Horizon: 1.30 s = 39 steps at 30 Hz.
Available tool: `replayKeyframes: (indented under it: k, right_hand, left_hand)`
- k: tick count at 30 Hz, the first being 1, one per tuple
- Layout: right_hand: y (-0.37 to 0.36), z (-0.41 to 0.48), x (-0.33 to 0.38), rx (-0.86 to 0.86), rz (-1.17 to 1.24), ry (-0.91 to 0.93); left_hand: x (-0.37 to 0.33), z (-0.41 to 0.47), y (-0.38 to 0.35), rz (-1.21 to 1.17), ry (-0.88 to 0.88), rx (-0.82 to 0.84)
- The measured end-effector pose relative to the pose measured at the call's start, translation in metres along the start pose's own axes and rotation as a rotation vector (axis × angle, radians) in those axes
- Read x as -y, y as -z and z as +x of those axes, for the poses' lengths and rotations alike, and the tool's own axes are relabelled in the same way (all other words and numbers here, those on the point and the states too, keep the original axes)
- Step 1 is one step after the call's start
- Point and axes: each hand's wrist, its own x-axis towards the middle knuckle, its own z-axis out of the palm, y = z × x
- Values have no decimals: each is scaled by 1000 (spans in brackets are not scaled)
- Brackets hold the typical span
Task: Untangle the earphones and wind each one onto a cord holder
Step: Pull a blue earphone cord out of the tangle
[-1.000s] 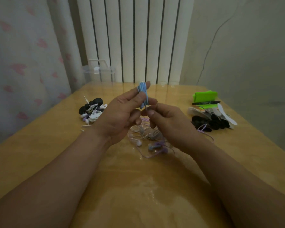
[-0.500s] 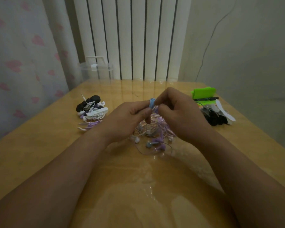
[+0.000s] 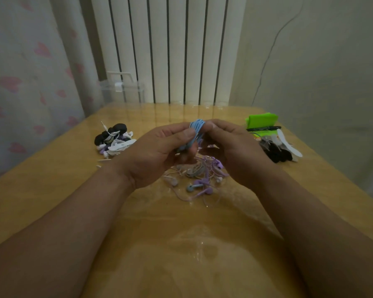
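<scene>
A coil of blue earphone cord (image 3: 196, 132) is held above the middle of the table. My left hand (image 3: 157, 153) grips it between thumb and fingers from the left. My right hand (image 3: 230, 147) pinches its top from the right. The holder inside the coil is hidden by the cord and fingers. Below the hands lies a tangle of purple, white and blue earphones (image 3: 200, 177) on the wooden table (image 3: 181, 244). A pile of wound earphones on black and white holders (image 3: 113, 139) sits at the left.
Spare black and white cord holders (image 3: 280, 149) lie at the right beside a green pack (image 3: 262, 121) with a black pen (image 3: 264, 128) on it. A clear plastic box (image 3: 123, 89) stands at the back left, before a white radiator. A curtain hangs left.
The blue coil and both hands dropped from their raised position. My right hand came up from below the coil to pinch its top.
</scene>
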Motion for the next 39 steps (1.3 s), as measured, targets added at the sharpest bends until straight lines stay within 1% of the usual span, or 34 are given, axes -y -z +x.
replayKeyframes:
  k: [3,6,9,11,13,15,19,21,25,26,27,29,31,33,34,35,37,39]
  right_hand:
    - [1,-1,0,-18,-19,3]
    - [0,-3,0,-69,-77,60]
    - [-1,-4,-2,-67,-87,41]
    - [-4,-4,-3,-47,-45,26]
    - [-6,-4,-3,-48,-24,29]
    - [-6,-4,-3,-74,-86,47]
    - [-5,-3,-4,-129,-290,90]
    - [-6,-4,-4,-143,-329,71]
    - [-4,-5,3,-160,-415,63]
    - [0,-5,7,-195,-432,77]
    - [7,-3,10,-267,-429,100]
    - [28,2,18,-483,-348,148]
    - [52,4,25,-671,-268,146]
    - [70,4,24,-734,-356,111]
    - [75,5,19,-705,-472,77]
    - [78,6,12,-634,-633,21]
    - [81,9,-3,-411,-987,-150]
    - [81,9,-12,-187,-1217,-325]
  left_hand:
    - [1,1,-2,17,-38,-10]
    - [1,2,-3,6,-65,-3]
    - [-1,0,-4,-10,-110,-28]
    - [-2,0,-6,-29,-105,-60]
    - [0,2,-6,-128,-60,-81]
    - [3,5,-4,-178,-13,-105]
    - [11,7,-2,-7,20,-136]
    - [12,8,-1,30,29,-147]
    - [14,9,-2,-26,40,-171]
    - [15,10,-1,-40,44,-182]
    - [16,10,-1,-53,46,-193]
    - [17,10,0,-87,35,-210]
    - [17,11,2,-117,19,-221]
    - [17,12,2,-132,14,-227]
    - [17,12,1,-131,14,-226]
    - [17,12,2,-127,15,-224]
    - [16,12,1,-119,13,-211]
    - [16,11,1,-119,11,-202]
